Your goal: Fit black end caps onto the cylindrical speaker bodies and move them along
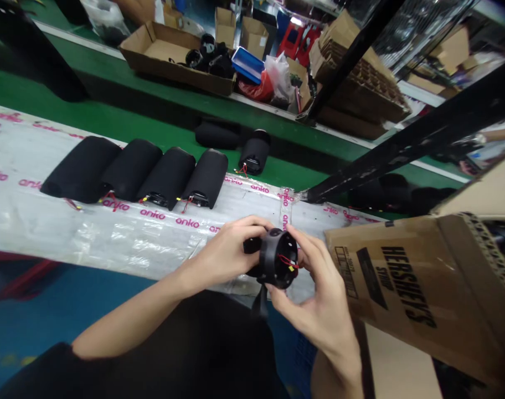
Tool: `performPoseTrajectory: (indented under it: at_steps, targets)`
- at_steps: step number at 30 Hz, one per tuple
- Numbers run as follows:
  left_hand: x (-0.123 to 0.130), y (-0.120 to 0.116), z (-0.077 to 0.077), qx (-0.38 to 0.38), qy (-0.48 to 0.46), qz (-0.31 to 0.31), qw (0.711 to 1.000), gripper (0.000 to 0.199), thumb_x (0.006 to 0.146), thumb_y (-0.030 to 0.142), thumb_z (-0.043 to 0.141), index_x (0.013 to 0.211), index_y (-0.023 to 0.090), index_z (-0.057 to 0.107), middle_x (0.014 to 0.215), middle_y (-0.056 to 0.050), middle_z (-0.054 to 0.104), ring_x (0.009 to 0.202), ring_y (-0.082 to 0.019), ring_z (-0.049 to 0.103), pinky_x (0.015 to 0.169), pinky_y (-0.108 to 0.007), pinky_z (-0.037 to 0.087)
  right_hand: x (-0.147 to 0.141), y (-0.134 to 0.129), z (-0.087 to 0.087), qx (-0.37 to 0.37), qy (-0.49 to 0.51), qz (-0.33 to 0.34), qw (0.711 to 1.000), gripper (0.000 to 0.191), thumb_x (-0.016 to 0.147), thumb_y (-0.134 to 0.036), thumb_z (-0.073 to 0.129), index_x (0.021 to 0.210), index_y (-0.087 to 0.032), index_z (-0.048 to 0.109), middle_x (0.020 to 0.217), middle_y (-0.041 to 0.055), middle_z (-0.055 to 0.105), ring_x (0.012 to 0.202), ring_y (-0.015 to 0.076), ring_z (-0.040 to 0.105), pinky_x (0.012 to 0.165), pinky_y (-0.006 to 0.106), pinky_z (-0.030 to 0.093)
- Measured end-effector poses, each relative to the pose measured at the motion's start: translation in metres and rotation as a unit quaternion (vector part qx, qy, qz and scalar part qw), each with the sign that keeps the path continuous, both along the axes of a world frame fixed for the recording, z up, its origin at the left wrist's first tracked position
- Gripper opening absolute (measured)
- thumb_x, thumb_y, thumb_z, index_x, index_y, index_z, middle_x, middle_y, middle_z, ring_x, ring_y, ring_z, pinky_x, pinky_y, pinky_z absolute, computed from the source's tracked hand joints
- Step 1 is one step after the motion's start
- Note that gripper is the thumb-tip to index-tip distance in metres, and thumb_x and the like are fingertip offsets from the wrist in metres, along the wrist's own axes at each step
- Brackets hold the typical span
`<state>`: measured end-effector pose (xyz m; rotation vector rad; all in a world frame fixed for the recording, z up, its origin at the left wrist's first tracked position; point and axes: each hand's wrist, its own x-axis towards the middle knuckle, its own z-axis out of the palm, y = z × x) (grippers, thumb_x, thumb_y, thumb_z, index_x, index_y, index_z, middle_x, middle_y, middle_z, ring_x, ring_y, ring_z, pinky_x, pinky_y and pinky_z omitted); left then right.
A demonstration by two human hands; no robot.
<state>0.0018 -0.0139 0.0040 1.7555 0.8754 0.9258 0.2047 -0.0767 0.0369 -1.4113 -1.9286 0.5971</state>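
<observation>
Between my hands is a black cylindrical housing [271, 259], its open end tilted toward my right side. Red wires with a small yellow plug [292, 267] show inside that end, and a short black strap [259, 303] hangs below. My left hand [231, 249] is wrapped around the darker far part, which its fingers partly hide. My right hand [317, 282] grips the rim, fingers above and thumb below. To the left on the bench, several black fabric-covered cylinders [169, 176] lie in a row, with red wires at their near ends.
The bench [144, 238] is wrapped in plastic and pink-printed tape. A green conveyor [169, 119] runs behind it, carrying another black cylinder [254, 152]. A black post [360, 160] slants across the right, above a large cardboard box [418, 282]. An open carton [173, 58] stands at the back.
</observation>
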Motion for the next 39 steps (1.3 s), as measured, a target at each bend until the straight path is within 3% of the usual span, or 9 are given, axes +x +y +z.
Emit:
performPoseTrajectory:
  at_steps: [2,10,20,23,27,29,32,37,39]
  targets:
    - [0.000,0.001,-0.001,-0.001,-0.005,-0.014,1.000,0.039,0.084,-0.002,0.066,0.115,0.021,0.076,0.130,-0.009,0.074,0.122,-0.025,0.071,0.105,-0.040,0.057,-0.005,0.001,-0.007,0.028,0.018,-0.010,0.999,0.081,0.079,-0.023,0.081,0.156,-0.028,0.053,0.140,0.0122,0.061,0.122,0.0317,0.066,0.099,0.051,0.065]
    - [0.001,0.002,-0.001,0.008,0.009,-0.037,0.999,0.040,0.079,0.000,0.071,0.114,0.020,0.076,0.127,-0.008,0.074,0.118,-0.025,0.072,0.102,-0.038,0.057,-0.009,0.003,-0.029,0.046,0.085,-0.030,0.995,0.083,0.081,-0.026,0.082,0.158,-0.030,0.051,0.144,0.0136,0.057,0.135,0.0365,0.061,0.108,0.060,0.059]
    - [0.003,0.001,-0.003,0.000,-0.010,-0.026,1.000,0.048,0.082,-0.002,0.061,0.122,0.021,0.074,0.129,-0.008,0.077,0.117,-0.027,0.074,0.103,-0.042,0.058,0.000,0.009,-0.013,0.045,0.014,0.048,0.998,0.082,0.081,-0.020,0.075,0.158,-0.028,0.051,0.146,0.0106,0.060,0.135,0.0316,0.063,0.113,0.052,0.059]
    - [-0.006,0.006,-0.012,-0.088,-0.099,-0.043,0.990,0.041,0.091,0.008,0.064,0.129,0.022,0.071,0.134,-0.009,0.075,0.124,-0.028,0.071,0.107,-0.042,0.056,-0.011,0.009,-0.012,0.068,0.014,0.015,0.997,0.079,0.082,-0.022,0.078,0.157,-0.027,0.053,0.142,0.0110,0.061,0.132,0.0303,0.065,0.111,0.049,0.060]
    - [-0.020,0.004,-0.030,-0.227,-0.290,-0.030,0.929,0.037,0.110,0.038,0.049,0.140,0.024,0.065,0.143,-0.010,0.071,0.140,-0.028,0.063,0.119,-0.042,0.048,-0.030,0.009,-0.025,0.113,0.000,-0.038,0.993,0.077,0.081,-0.026,0.082,0.153,-0.025,0.056,0.135,0.0127,0.063,0.125,0.0324,0.067,0.105,0.051,0.062]
    - [-0.021,-0.004,-0.037,-0.224,-0.305,-0.017,0.926,0.044,0.111,0.048,0.045,0.140,0.023,0.066,0.145,-0.011,0.070,0.142,-0.029,0.061,0.122,-0.043,0.044,-0.034,0.008,-0.034,0.149,-0.015,-0.052,0.987,0.076,0.080,-0.025,0.082,0.152,-0.025,0.058,0.130,0.0129,0.066,0.118,0.0331,0.069,0.099,0.053,0.063]
    - [-0.013,-0.021,-0.043,-0.158,-0.249,-0.002,0.956,0.055,0.109,0.060,0.046,0.144,0.022,0.065,0.149,-0.012,0.065,0.141,-0.032,0.059,0.122,-0.044,0.043,-0.029,0.007,-0.044,0.205,-0.004,-0.053,0.977,0.081,0.077,-0.026,0.082,0.154,-0.022,0.057,0.128,0.0145,0.069,0.110,0.0335,0.071,0.091,0.052,0.062]
    - [0.008,-0.030,-0.048,-0.094,-0.270,0.029,0.958,0.066,0.108,0.071,0.037,0.142,0.021,0.063,0.141,-0.013,0.066,0.131,-0.031,0.063,0.113,-0.042,0.048,-0.012,0.010,-0.044,0.173,0.039,0.037,0.983,0.085,0.076,-0.026,0.084,0.156,-0.021,0.054,0.135,0.0140,0.072,0.116,0.0336,0.070,0.097,0.052,0.059]
    - [0.013,-0.027,-0.050,-0.098,-0.286,0.029,0.953,0.067,0.108,0.071,0.035,0.139,0.020,0.064,0.136,-0.012,0.068,0.126,-0.029,0.065,0.110,-0.041,0.051,-0.010,0.011,-0.043,0.175,0.035,0.038,0.983,0.083,0.078,-0.025,0.085,0.155,-0.021,0.055,0.136,0.0141,0.072,0.118,0.0335,0.069,0.099,0.052,0.058]
